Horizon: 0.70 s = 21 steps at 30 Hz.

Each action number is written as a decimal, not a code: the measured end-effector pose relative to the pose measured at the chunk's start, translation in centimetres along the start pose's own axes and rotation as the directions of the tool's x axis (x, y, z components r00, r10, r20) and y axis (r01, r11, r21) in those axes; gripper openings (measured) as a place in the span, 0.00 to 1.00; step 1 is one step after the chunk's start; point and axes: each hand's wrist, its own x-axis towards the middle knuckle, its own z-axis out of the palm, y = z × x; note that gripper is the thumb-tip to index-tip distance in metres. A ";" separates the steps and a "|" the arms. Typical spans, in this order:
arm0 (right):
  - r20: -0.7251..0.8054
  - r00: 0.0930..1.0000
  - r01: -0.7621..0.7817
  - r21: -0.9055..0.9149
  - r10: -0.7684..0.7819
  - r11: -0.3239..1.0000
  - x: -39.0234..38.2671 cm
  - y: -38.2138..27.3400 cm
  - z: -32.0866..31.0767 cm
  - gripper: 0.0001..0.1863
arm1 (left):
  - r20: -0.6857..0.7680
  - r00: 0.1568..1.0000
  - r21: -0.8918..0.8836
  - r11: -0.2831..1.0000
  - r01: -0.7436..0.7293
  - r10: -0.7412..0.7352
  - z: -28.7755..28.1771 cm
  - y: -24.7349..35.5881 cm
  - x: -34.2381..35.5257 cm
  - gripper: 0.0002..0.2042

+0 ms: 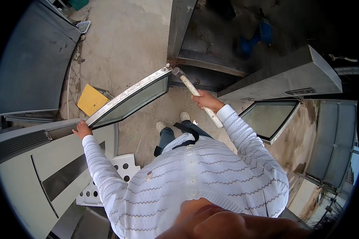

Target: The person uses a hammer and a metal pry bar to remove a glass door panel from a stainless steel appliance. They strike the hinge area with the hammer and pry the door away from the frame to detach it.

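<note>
A glass-paned door (135, 101) in a pale metal frame slants across in front of me, its far end against the edge of a dark metal cabinet (181, 28). My left hand (82, 130) is closed round the near left end of that frame. In my right hand (207, 101) is a hammer (190, 85), gripped partway along its pale, worn handle. The dark hammer head lies close to the frame's far corner, near a small bolt-like fitting (168, 65); whether they touch I cannot tell.
A yellow panel (92, 101) lies on the concrete beyond the door. To the right are another glass-paned door (270, 119) and a projecting metal panel (287, 77). A white board with round holes (125, 167) lies at lower left. A blue object (263, 34) is inside the cabinet.
</note>
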 end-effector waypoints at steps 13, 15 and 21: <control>-0.105 0.994 -0.040 -0.007 0.040 0.999 3.7 0.1 -0.3 0.12 | -0.058 0.997 -0.005 0.999 -0.054 0.053 0.7 0.5 0.7 0.27; -0.096 0.995 0.004 0.075 0.003 0.997 3.4 0.0 1.6 0.15 | -0.048 0.997 0.026 0.997 -0.066 0.067 0.3 -0.3 1.0 0.26; -0.087 0.938 -0.268 0.437 0.337 0.859 1.5 8.8 -0.8 0.09 | -0.104 0.990 0.041 0.995 -0.091 0.095 -0.1 0.3 1.4 0.28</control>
